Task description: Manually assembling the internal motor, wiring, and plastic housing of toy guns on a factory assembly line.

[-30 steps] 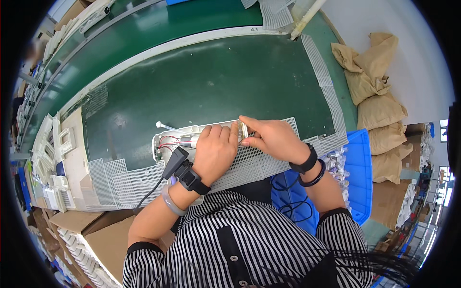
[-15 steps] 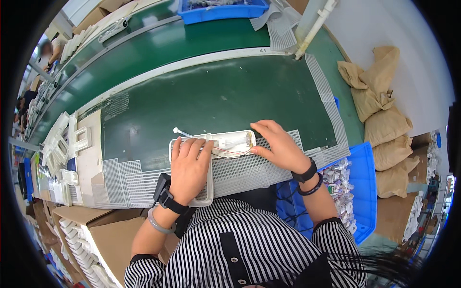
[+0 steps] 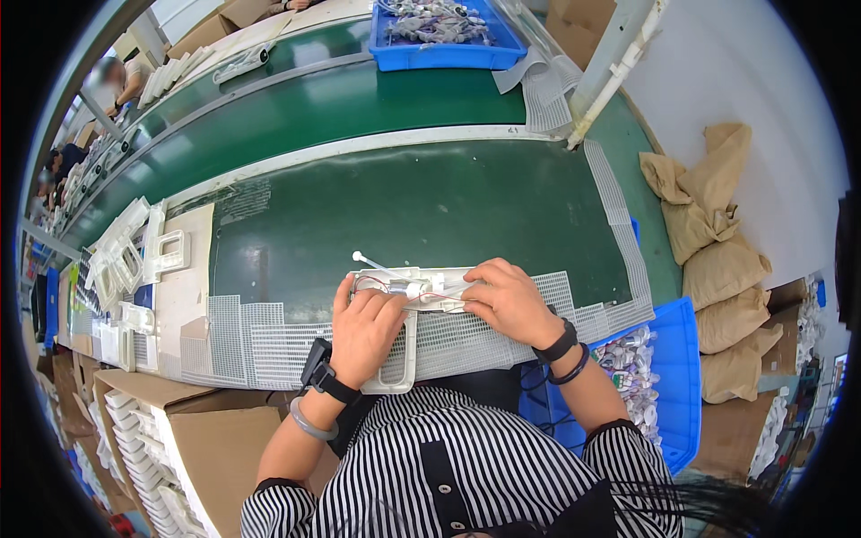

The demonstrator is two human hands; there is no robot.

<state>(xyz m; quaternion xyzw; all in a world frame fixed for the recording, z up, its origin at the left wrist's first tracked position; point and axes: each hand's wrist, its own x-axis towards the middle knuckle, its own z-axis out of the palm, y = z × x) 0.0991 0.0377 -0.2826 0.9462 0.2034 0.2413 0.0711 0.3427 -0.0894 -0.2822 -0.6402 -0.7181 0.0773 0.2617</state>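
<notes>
In front of me lies a long white plastic housing (image 3: 434,273) with a loop handle (image 3: 408,354) toward my body. Thin red wire (image 3: 439,296) and a clear part (image 3: 446,285) show inside it. My left hand (image 3: 366,327) curls its fingers over the housing's left end. With fingers bent, my right hand (image 3: 513,300) grips around the right end, near the wire; its fingertips are partly hidden. A thin white stick with a round head (image 3: 375,263) rests at the far edge of the housing, by the left fingertips.
White mesh strips (image 3: 291,345) border the green work mat (image 3: 377,197). White plastic frames (image 3: 126,264) pile up at left. One blue bin (image 3: 677,359) of small parts stands at right, another blue tray (image 3: 448,58) at the back. Brown sacks (image 3: 717,269) stack against the wall.
My right fingers have closed in from a spread pose onto the housing's right end. The left hand has shifted toward the left end, uncovering the middle. The whole view has tilted up slightly.
</notes>
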